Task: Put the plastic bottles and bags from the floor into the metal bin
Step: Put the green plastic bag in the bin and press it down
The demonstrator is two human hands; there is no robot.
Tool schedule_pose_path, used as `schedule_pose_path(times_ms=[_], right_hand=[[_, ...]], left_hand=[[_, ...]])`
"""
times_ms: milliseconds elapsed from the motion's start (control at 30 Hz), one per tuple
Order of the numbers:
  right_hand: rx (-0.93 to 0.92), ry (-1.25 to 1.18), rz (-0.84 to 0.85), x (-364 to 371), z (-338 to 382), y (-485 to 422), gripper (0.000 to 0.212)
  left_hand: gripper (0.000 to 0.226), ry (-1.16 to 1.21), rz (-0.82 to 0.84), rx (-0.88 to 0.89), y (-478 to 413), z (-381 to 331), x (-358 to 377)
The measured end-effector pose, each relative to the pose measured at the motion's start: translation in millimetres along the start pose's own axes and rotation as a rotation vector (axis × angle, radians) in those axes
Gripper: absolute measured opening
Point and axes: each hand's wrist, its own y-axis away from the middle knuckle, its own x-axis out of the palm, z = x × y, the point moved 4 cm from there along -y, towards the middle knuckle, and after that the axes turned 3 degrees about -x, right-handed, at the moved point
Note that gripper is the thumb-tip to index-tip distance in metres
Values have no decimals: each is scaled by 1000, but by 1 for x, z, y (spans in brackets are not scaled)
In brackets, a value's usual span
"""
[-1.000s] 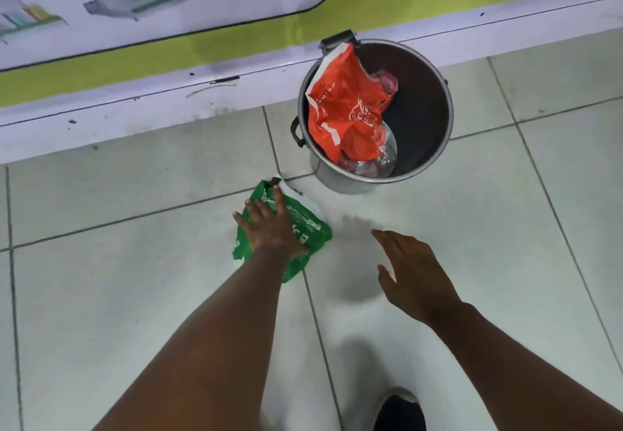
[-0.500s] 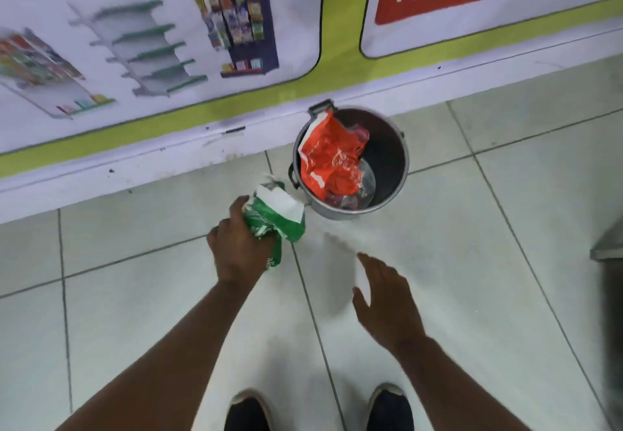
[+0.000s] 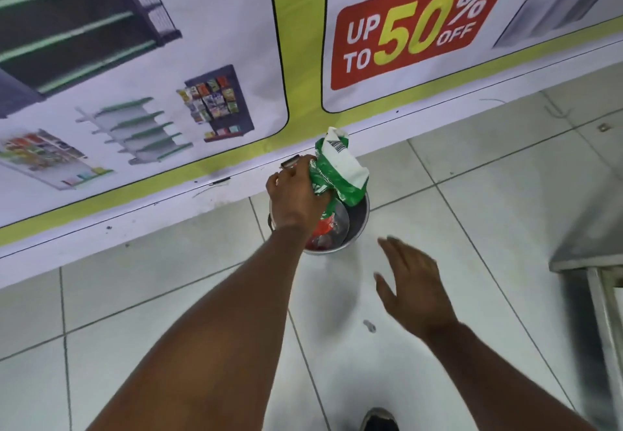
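The fingers [image 3: 315,179] of the left hand [image 3: 296,194] are clamped on the crumpled lower end of a green bag [image 3: 338,169], whose free upper end, white with a barcode, stands up and away from the hand toward the wall. The bag's long axis runs roughly upright, tilted slightly to the right, and its lower edge hangs directly over the open mouth of the bin [image 3: 359,225]; whether it touches the rim cannot be told. The drop therefore appears to turn on one relation: the bag lies above the opening, so opening the grip should send it straight down. Inside the bin, under the wrist, a red bag [image 3: 325,226] and something clear are partly visible. The bin stands on the floor [image 3: 505,211] against the foot of the wall. The right hand [image 3: 413,289] hovers near the bin on its right, fingers spread and holding nothing; the left is plainly nearer.
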Motion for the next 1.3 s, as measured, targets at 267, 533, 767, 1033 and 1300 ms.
schedule_pose_path(times_ms=[267, 533, 767, 1033, 1300], right_hand=[[-31, 67, -35, -14, 4, -59, 68], [16, 27, -54, -20, -3, -66, 69], [9, 73, 2, -37, 0, -59, 70], [69, 57, 11, -87, 41, -52, 70], [91, 42, 34, -99, 63, -48, 68]], left_hand=[[66, -91, 65, 65, -4, 10, 6], [105, -377, 355, -46, 8, 28, 40], [117, -584, 530, 22, 32, 34, 24], [84, -629, 393, 194, 48, 18, -86], [78, -574, 327, 226, 55, 0, -156]])
